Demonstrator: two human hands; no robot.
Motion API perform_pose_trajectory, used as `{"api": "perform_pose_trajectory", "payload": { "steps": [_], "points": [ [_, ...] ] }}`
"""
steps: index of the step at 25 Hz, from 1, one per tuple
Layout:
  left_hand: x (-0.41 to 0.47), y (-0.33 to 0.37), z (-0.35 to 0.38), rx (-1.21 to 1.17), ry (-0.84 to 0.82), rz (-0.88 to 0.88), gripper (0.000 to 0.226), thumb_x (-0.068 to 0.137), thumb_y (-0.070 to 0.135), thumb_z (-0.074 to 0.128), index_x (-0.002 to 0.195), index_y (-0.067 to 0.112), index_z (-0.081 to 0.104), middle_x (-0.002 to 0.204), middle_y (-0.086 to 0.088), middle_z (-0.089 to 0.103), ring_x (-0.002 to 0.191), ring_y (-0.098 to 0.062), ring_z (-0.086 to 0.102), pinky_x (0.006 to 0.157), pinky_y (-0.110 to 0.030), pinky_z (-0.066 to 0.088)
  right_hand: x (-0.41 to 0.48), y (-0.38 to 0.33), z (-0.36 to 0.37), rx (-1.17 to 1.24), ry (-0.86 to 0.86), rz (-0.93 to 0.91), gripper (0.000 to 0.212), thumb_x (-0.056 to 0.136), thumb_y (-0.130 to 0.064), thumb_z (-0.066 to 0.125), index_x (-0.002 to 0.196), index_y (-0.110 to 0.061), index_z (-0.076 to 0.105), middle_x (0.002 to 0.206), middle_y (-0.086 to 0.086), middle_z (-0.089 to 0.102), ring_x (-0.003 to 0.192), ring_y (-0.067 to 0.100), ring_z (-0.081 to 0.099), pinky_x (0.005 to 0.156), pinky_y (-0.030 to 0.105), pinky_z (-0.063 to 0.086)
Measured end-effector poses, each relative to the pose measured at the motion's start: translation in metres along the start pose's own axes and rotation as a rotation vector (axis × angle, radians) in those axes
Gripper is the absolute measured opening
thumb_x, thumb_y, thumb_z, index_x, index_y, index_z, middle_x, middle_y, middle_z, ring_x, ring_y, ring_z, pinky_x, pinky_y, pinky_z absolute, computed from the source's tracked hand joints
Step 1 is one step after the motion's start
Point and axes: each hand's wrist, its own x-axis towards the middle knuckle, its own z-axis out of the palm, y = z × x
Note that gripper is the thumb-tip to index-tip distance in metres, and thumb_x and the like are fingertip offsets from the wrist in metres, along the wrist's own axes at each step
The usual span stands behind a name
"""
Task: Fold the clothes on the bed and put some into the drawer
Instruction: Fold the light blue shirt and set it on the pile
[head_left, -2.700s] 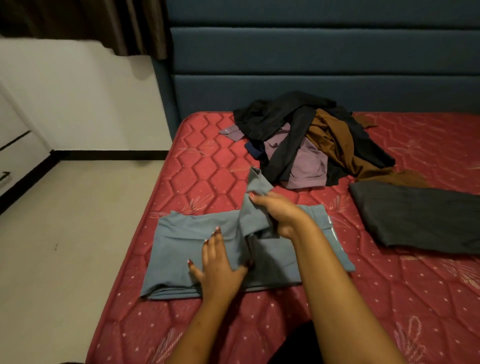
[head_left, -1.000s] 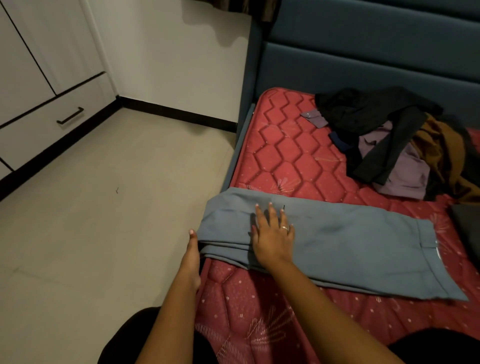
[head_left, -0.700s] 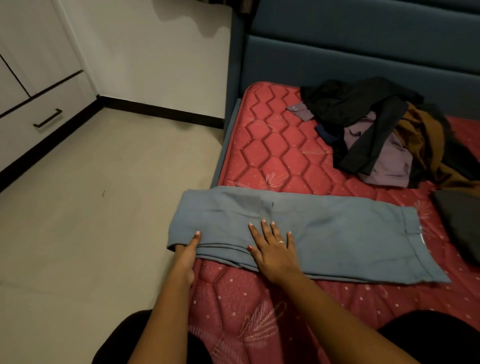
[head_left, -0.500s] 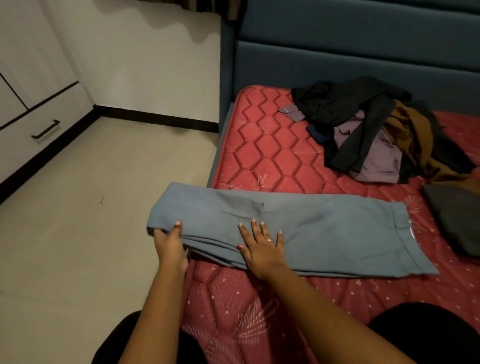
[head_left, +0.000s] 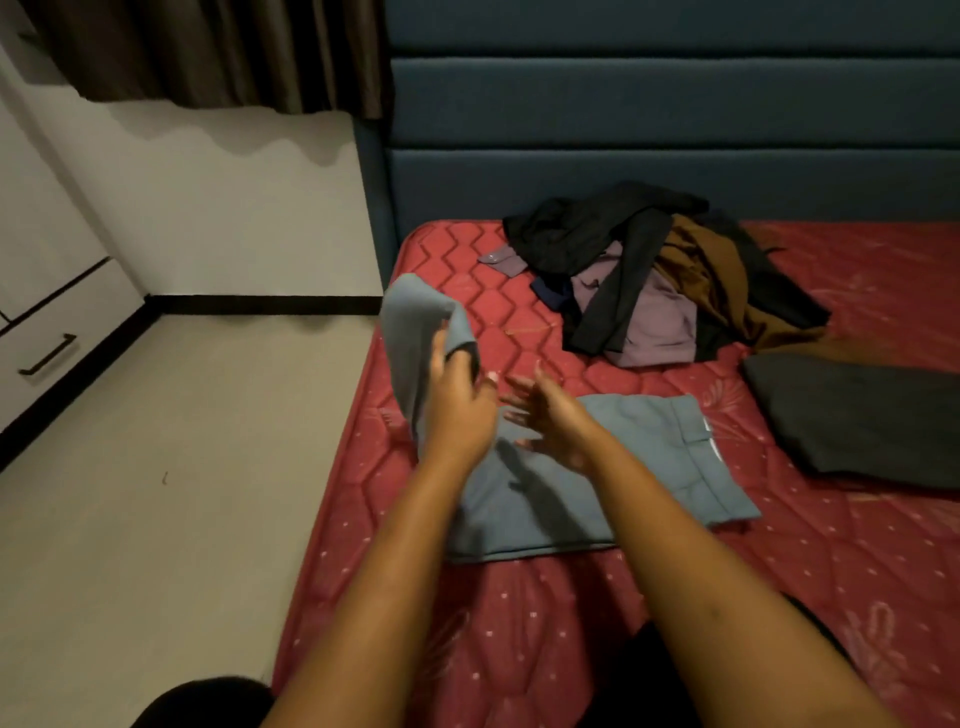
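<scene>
Blue-grey trousers (head_left: 644, 457) lie across the near left part of the red mattress (head_left: 545, 649), waistband to the right. My left hand (head_left: 457, 405) grips their leg end and holds it raised above the bed, the cloth draped over my fingers. My right hand (head_left: 550, 421) hovers just right of it with fingers spread and straight, above the flat part of the trousers, holding nothing. A heap of unfolded clothes (head_left: 654, 280), black, mauve and brown, sits near the headboard. A folded dark grey garment (head_left: 862, 415) lies at the right.
White drawers with a black handle (head_left: 49, 353) stand at the far left across a beige floor (head_left: 156, 493). The blue padded headboard (head_left: 675, 130) rises behind the bed. The mattress's left edge (head_left: 332, 493) runs beside my left arm.
My left hand has lifted the trousers' leg end from the mattress edge up and towards the right. My right hand has come off the cloth and now hovers open.
</scene>
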Motion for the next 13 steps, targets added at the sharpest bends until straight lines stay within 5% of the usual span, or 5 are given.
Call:
{"api": "perform_pose_trajectory", "payload": {
  "steps": [4, 8, 11, 13],
  "points": [
    [-0.039, 0.042, 0.116, 0.344, -0.4, 0.21, 0.065, 0.094, 0.014, 0.047, 0.152, 0.015, 0.02, 0.161, -0.005, -0.009, 0.148, -0.032, 0.003, 0.117, -0.05, 0.016, -0.025, -0.022, -0.122, 0.21, 0.111, -0.017, 0.064, 0.091, -0.069, 0.03, 0.128, -0.023, 0.057, 0.118, 0.004, 0.063, 0.099, 0.022, 0.058, 0.083, 0.038, 0.046],
    [-0.084, 0.028, 0.202, 0.74, -0.893, 0.093, 0.069, 0.093, 0.034, 0.056, 0.151, 0.026, 0.02, 0.159, -0.006, -0.02, 0.145, -0.042, -0.011, 0.115, -0.058, 0.003, -0.054, 0.037, -0.191, 0.035, 0.271, 0.322, 0.051, 0.085, -0.06, 0.055, 0.099, -0.012, 0.066, 0.083, 0.011, 0.066, 0.073, 0.024, 0.061, 0.069, 0.035, 0.047],
    [-0.101, -0.001, 0.226, 0.879, -1.015, 0.036, 0.081, 0.089, 0.035, 0.062, 0.153, 0.028, 0.013, 0.159, -0.006, -0.023, 0.143, -0.044, -0.017, 0.113, -0.06, -0.005, -0.048, 0.074, -0.202, -0.016, 0.368, 0.196, 0.037, 0.086, -0.023, 0.069, 0.12, -0.011, 0.061, 0.107, 0.014, 0.066, 0.086, 0.025, 0.063, 0.073, 0.035, 0.054],
    [-0.104, -0.009, 0.23, 0.896, -0.954, 0.105, 0.081, 0.09, 0.036, 0.06, 0.153, 0.028, 0.011, 0.158, -0.006, -0.024, 0.143, -0.044, -0.017, 0.113, -0.061, -0.004, -0.035, 0.073, -0.203, -0.103, 0.392, -0.033, 0.056, 0.081, 0.006, 0.067, 0.13, -0.016, 0.053, 0.118, 0.007, 0.063, 0.099, 0.021, 0.061, 0.077, 0.027, 0.054]
  ]
}}
